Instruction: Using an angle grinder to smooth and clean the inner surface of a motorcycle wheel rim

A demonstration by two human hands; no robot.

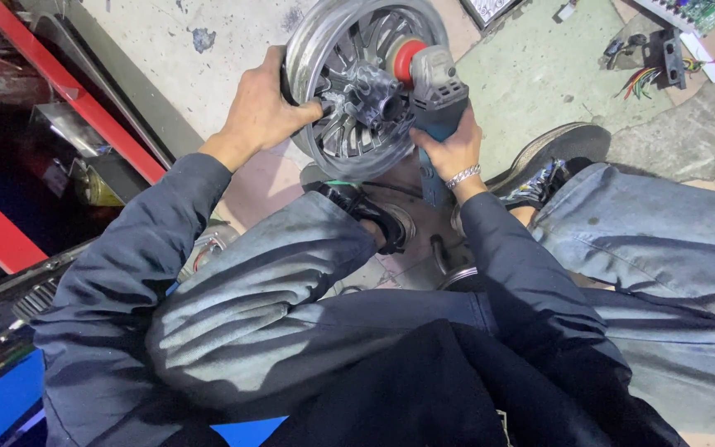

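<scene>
The wheel hub (357, 83) stands on edge between the hands, spoked face and axle stub turned toward the person, its axle axis running roughly from them outward. The left hand (262, 112) clenches its rim; the right hand (450, 149) grasps the angle grinder (432, 74), whose red disc touches the hub centre. Steadying the rim firmly and keeping the disc flat seems wise.

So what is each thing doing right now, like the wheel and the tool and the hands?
Wheel: standing on edge on the floor, steadied at its rim.
Left hand: closed on the wheel's rim.
Right hand: closed on the grinder's body.
Grinder: red disc pressed against the wheel's spokes; spinning or not, cannot tell.
Bracelet: fastened round the right wrist.
Coloured wires: lying loose on the floor, untouched.
</scene>
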